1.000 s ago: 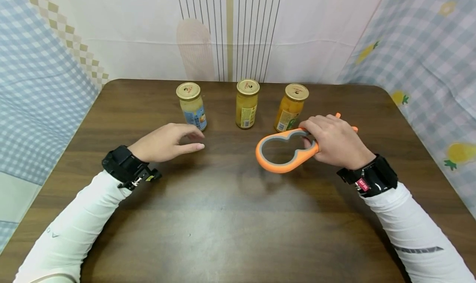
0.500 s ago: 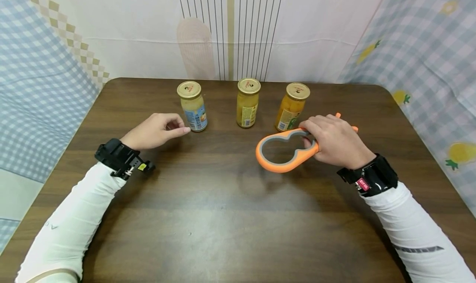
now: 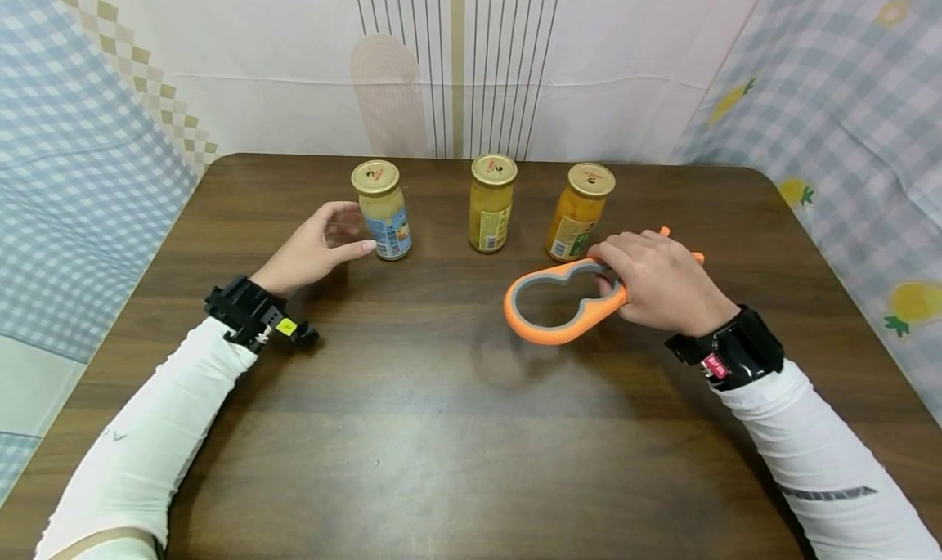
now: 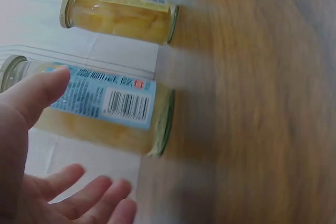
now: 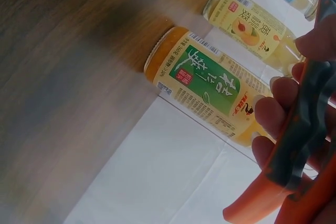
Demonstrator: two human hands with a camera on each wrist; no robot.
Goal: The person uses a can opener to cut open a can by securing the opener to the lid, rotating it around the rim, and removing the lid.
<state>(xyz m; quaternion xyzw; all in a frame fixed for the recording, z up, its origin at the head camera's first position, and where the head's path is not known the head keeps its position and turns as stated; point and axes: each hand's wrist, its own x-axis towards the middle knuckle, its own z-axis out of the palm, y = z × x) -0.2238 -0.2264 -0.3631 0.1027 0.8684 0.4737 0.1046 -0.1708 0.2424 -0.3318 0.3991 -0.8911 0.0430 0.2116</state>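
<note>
My left hand (image 3: 312, 245) is at the left side of a glass jar (image 3: 387, 225) with a blue label and gold lid. Its thumb and fingers are spread apart, thumb tip right at the label's edge. In the left wrist view the thumb overlaps the blue label (image 4: 105, 95), while the other fingers lie beyond the jar's side. My right hand (image 3: 658, 282) grips an orange jar opener (image 3: 548, 334) with a grey scalloped inner edge, its loop pointing left above the table. The right wrist view shows fingers curled round its grey-lined handles (image 5: 294, 142).
A yellow-labelled jar (image 3: 491, 208) of pale fruit stands at the back middle. Right of it is a jar of orange fruit (image 3: 577, 217), close behind the opener. All stand upright on the dark wooden table (image 3: 441, 462); a white cloth (image 3: 280, 53) hangs behind.
My left hand first drew left and back toward the blue-labelled jar, then its thumb and fingers spread apart beside it. The right hand and jar opener have shifted only slightly. The jars stay put.
</note>
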